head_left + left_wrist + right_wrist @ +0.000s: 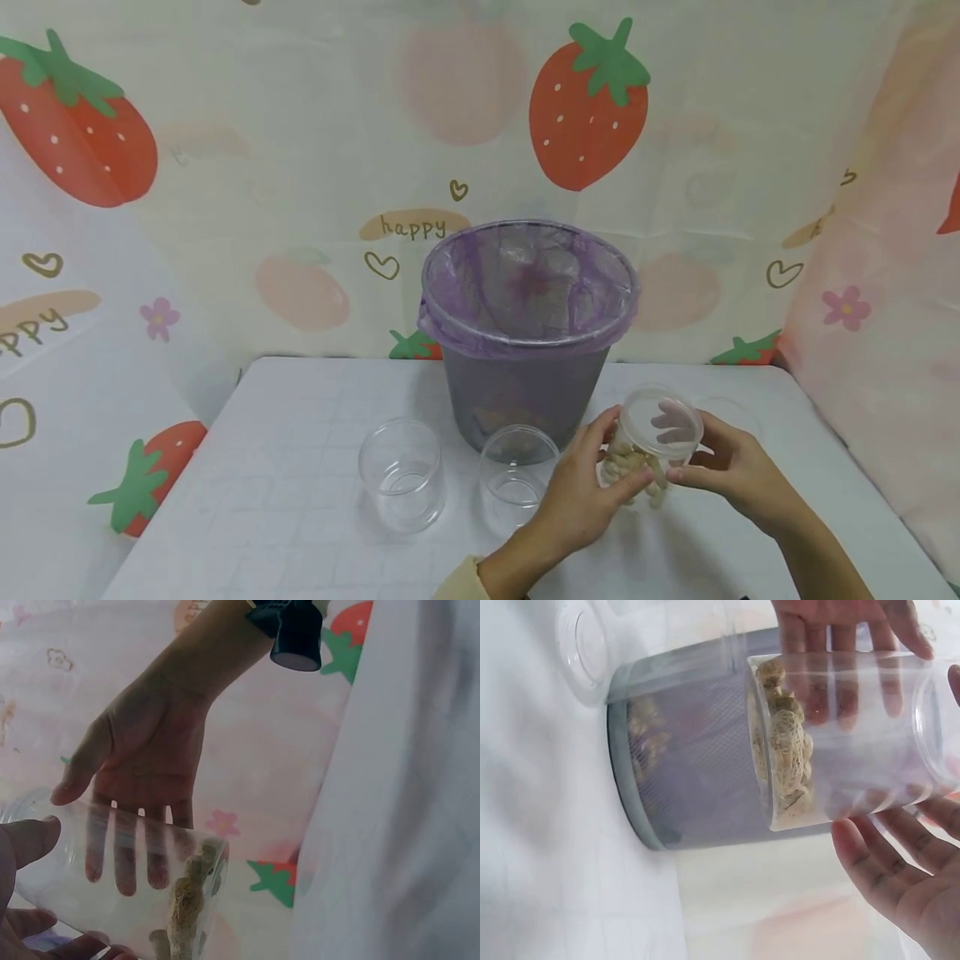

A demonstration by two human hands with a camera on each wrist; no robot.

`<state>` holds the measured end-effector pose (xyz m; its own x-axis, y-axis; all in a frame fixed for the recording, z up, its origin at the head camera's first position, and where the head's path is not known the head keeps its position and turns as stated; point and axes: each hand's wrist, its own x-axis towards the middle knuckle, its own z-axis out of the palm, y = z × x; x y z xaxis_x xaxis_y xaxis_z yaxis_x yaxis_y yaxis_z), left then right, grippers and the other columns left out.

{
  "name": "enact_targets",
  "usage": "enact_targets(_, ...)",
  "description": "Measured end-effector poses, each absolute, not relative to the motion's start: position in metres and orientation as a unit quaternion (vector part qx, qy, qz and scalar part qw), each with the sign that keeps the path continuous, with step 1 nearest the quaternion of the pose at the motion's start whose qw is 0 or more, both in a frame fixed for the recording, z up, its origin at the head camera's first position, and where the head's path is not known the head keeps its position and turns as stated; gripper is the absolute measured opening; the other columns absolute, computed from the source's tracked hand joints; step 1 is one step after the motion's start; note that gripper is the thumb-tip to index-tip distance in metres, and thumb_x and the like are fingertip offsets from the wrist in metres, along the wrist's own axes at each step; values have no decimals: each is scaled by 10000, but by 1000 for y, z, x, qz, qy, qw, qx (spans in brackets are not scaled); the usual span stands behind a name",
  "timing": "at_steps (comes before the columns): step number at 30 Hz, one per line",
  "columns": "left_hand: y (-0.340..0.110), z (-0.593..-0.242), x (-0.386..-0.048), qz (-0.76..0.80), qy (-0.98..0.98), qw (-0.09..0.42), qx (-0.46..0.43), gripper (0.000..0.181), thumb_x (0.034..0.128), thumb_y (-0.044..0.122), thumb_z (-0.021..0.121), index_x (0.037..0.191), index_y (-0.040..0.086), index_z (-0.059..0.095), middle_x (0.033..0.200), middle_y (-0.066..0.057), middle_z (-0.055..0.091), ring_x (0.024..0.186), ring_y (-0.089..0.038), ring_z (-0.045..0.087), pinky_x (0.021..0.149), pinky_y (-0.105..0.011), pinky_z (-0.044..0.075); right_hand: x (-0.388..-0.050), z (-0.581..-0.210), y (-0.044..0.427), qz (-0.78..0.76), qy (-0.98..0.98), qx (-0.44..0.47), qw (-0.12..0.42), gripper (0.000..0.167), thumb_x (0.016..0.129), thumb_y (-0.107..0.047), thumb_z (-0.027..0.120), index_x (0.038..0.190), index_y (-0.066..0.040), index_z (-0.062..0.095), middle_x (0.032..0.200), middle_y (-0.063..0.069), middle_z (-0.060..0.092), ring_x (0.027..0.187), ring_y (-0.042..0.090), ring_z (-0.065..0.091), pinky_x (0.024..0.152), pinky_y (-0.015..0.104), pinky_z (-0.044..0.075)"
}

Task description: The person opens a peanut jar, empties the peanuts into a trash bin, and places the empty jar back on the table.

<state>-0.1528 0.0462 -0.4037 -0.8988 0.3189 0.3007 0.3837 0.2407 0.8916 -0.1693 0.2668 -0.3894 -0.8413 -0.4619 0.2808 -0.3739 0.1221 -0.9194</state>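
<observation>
A clear plastic jar [639, 418] is held above the table, tilted, with unshelled peanuts [787, 757] gathered at its bottom. My left hand [579, 492] grips the jar's left side, its thumb across the front near the peanuts. On the opposite side my right hand [738, 475] holds the jar near the rim, thumb in front and fingers behind, showing through the clear wall. In the left wrist view the right hand's fingers [124, 855] lie long against the jar. Whether a lid covers the jar's mouth, I cannot tell.
Behind the hands stands a grey mesh bin [525, 392] with a purple liner; pale shapes show through its lower mesh. Two clear jars [401, 479] [517, 462] stand on the white table [277, 500] to the left. A faint clear disc [738, 408] lies at the right.
</observation>
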Motion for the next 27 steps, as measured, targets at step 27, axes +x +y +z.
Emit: enact_targets(27,-16,-375,-151,-616,-767,64,-170,682,836,261,774,1429,225,440,1266,-11,539,1173,-162,520,1016,-342,487,-190,-359,198,-530,773,-344,-45,625,763,60,765,1336,17,518,1209,-137,611,1075,27,589,852,230,559)
